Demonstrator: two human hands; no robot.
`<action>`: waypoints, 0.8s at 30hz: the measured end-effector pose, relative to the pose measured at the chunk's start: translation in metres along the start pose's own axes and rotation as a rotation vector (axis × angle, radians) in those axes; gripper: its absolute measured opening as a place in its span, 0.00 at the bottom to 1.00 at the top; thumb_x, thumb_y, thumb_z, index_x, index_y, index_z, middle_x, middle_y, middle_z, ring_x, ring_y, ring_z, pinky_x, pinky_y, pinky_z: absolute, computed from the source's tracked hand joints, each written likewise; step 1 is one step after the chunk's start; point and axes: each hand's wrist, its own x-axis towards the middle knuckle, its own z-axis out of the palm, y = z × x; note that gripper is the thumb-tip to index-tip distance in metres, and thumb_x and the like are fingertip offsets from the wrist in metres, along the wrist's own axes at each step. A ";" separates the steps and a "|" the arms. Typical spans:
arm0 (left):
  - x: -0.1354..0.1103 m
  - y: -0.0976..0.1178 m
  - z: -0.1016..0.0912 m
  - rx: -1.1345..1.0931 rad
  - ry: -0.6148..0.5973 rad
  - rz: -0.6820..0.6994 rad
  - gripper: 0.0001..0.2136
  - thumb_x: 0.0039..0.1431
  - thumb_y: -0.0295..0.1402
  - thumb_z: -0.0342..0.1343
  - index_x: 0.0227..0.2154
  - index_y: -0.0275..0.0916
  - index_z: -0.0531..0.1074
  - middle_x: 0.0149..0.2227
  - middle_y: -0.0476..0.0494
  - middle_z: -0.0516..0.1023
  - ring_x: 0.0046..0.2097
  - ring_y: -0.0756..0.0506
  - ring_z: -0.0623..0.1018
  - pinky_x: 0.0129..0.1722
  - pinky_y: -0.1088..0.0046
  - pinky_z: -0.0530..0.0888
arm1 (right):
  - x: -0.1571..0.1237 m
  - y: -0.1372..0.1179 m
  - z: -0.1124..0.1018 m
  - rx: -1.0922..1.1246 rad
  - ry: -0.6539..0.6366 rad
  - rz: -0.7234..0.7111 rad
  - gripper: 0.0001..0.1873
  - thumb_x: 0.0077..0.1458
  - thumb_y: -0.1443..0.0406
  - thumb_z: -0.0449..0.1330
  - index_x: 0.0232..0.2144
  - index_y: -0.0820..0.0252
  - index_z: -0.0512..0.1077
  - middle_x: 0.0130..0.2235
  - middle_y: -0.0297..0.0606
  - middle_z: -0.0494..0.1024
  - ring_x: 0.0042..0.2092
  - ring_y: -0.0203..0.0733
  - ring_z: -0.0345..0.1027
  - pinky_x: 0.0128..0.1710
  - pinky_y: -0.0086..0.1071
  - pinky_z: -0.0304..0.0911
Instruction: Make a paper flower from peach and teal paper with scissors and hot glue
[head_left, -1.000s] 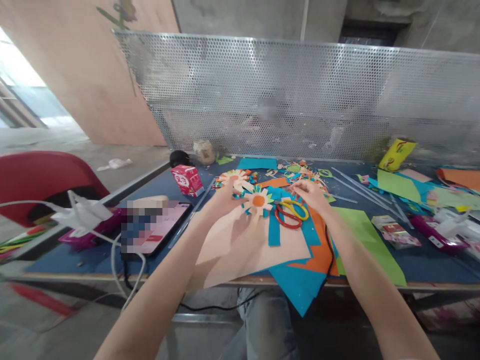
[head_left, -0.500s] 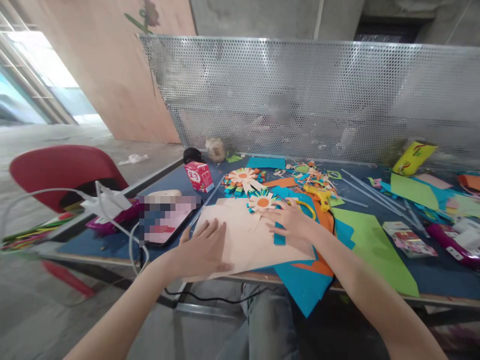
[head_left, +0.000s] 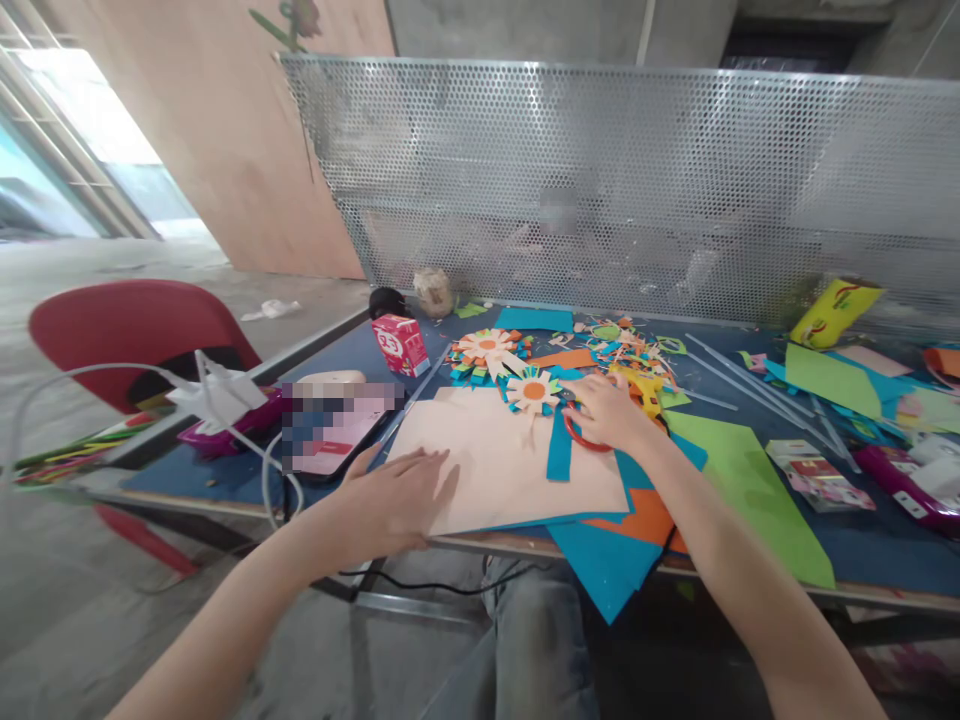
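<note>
My left hand (head_left: 401, 500) lies flat on the left part of a large cream paper sheet (head_left: 480, 450), fingers stretched out. My right hand (head_left: 604, 405) is closed over a pair of scissors (head_left: 579, 436); a red handle loop shows below the fingers, the rest mostly covered. Just left of it, a paper flower (head_left: 534, 391) with cream petals and an orange centre sits at the sheet's top edge. A blue paper strip (head_left: 559, 450) lies on the sheet under the scissors. Behind is a larger layered paper flower (head_left: 484, 348).
A yellow glue gun (head_left: 641, 388) lies beyond my right wrist, near paper scraps (head_left: 622, 345). Green paper (head_left: 750, 500) and blue paper (head_left: 607, 570) lie to the right and front. A phone (head_left: 345, 430) and pink box (head_left: 400, 343) are at left. A perforated metal panel (head_left: 600, 180) stands behind.
My right hand has moved from lying over the sheet up and back onto the scissors, and its fingers have curled. The blue strip shows more fully. My left hand has slid slightly left.
</note>
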 end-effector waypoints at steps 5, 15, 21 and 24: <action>-0.015 -0.018 -0.016 -0.185 -0.003 0.081 0.19 0.54 0.32 0.48 0.48 0.52 0.71 0.54 0.45 0.70 0.55 0.40 0.70 0.56 0.59 0.63 | 0.000 0.017 -0.015 -0.012 0.121 0.177 0.16 0.60 0.62 0.47 0.44 0.61 0.70 0.47 0.45 0.76 0.50 0.48 0.67 0.53 0.45 0.48; -0.036 -0.019 -0.033 -0.321 0.143 -0.074 0.17 0.54 0.33 0.43 0.37 0.55 0.77 0.44 0.52 0.78 0.46 0.45 0.78 0.51 0.67 0.70 | -0.006 0.022 -0.026 -0.062 -0.047 0.292 0.14 0.55 0.58 0.53 0.38 0.59 0.72 0.40 0.43 0.78 0.41 0.45 0.71 0.36 0.30 0.58; -0.026 -0.019 -0.028 -0.418 0.308 -0.079 0.11 0.50 0.37 0.51 0.27 0.53 0.79 0.36 0.49 0.81 0.42 0.42 0.79 0.46 0.66 0.72 | -0.008 -0.001 -0.008 -0.080 -0.264 0.240 0.19 0.51 0.62 0.55 0.46 0.65 0.66 0.46 0.51 0.73 0.44 0.50 0.69 0.36 0.32 0.59; -0.023 -0.020 -0.027 -0.561 0.323 -0.107 0.08 0.47 0.40 0.54 0.26 0.54 0.79 0.34 0.49 0.81 0.42 0.41 0.79 0.45 0.66 0.73 | -0.006 -0.007 -0.007 -0.102 -0.262 0.275 0.18 0.53 0.63 0.54 0.45 0.67 0.66 0.45 0.53 0.73 0.44 0.51 0.69 0.36 0.33 0.59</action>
